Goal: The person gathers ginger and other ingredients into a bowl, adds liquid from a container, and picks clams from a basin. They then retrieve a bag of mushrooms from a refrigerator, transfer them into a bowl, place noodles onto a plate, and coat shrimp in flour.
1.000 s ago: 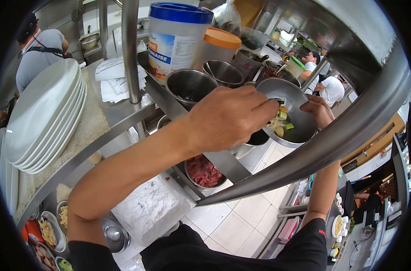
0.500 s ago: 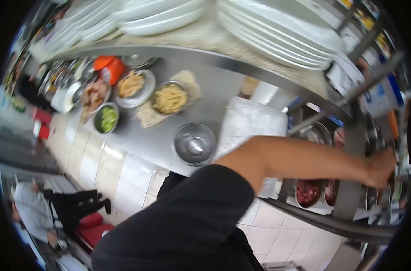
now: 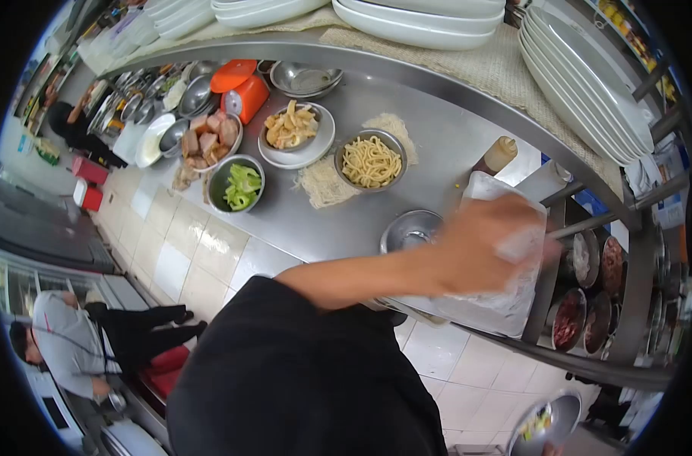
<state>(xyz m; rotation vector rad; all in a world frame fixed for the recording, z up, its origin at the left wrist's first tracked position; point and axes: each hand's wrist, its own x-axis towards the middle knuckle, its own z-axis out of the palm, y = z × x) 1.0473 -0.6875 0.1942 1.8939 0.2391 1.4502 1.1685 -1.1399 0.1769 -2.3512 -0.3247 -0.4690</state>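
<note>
My left hand (image 3: pixel 486 247) is blurred by motion above the right part of a white tray or board (image 3: pixel 505 315); whether it holds anything cannot be made out. Close to its wrist is an empty-looking metal bowl (image 3: pixel 410 230), partly hidden by the hand. Further left, a metal bowl of thick noodles (image 3: pixel 371 161) sits on a cloth (image 3: pixel 327 185). A bowl of cut green vegetable (image 3: pixel 242 188) stands near the counter's edge. Behind the tray is a bottle of brown sauce (image 3: pixel 498 156). My right hand does not show.
Stacked white plates (image 3: pixel 418 30) line the shelf above the steel counter (image 3: pixel 308 228). Bowls of meat chunks (image 3: pixel 209 140) and pale strips (image 3: pixel 291 128) stand left, near an orange scale (image 3: pixel 243 95). Metal rails and meat containers (image 3: pixel 568 319) are right. A person (image 3: pixel 64 334) stands lower left.
My left hand has come back leftward from the far right shelf area to above the white tray. The view has shifted, and a bowl of food with someone's fingers has appeared at bottom right.
</note>
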